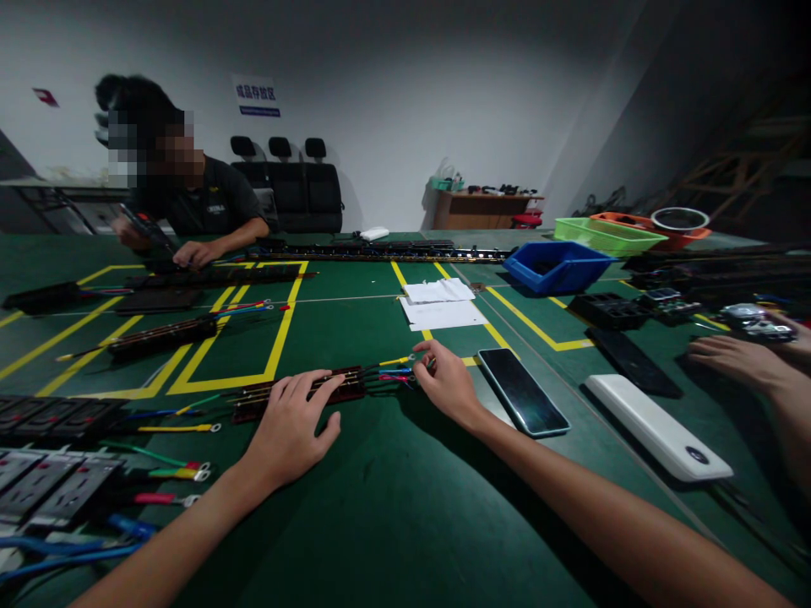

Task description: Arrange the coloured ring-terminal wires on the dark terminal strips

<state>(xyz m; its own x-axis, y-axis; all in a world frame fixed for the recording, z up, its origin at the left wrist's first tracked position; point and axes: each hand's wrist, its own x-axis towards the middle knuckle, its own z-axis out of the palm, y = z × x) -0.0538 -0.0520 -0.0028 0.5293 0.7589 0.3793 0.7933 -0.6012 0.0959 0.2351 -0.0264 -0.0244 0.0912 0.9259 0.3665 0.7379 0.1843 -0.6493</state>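
Lying left of the phone [525,393], the dark strip [352,384] sits beneath the left hand [296,422], its fingers loosely spread. Nearer the phone, the right hand [447,382] curls narrowly at the coloured wires [396,372]; whether it pinches one, I cannot tell. Paper [444,316] lies beyond the phone.

One phone [525,393], one blue bin [570,277], three headrests [280,147]

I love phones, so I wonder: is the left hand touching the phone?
No, the left hand lies on the dark strip, while the phone lies apart, to the right of the right hand.
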